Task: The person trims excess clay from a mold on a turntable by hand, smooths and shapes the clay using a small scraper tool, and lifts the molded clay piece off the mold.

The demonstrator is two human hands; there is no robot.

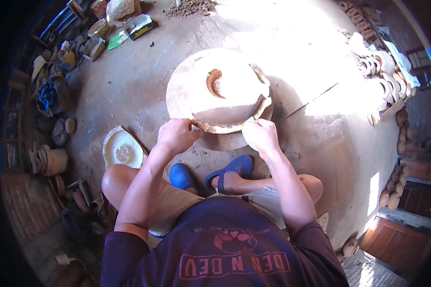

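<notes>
A round, pale mould-like piece (225, 114) with a brown hole near its middle lies on a wide round turntable (184, 79) in front of me. Along its near and right edge runs a rough strip of clay (220, 128). My left hand (179, 135) is closed at the strip's left end, its fingertips against the edge. My right hand (261, 135) is closed on the strip's near right part. Strong sunlight washes out the turntable's top and part of the right hand. The fingertips of both hands are partly hidden.
A white round mould (123, 149) lies on the floor by my left knee. Tubs, a green lid (117, 41) and a box (138, 27) stand far left, near a soil heap (191, 7). Curved clay pieces (388, 88) are stacked at the right. Blue shoes (232, 172) are below the turntable.
</notes>
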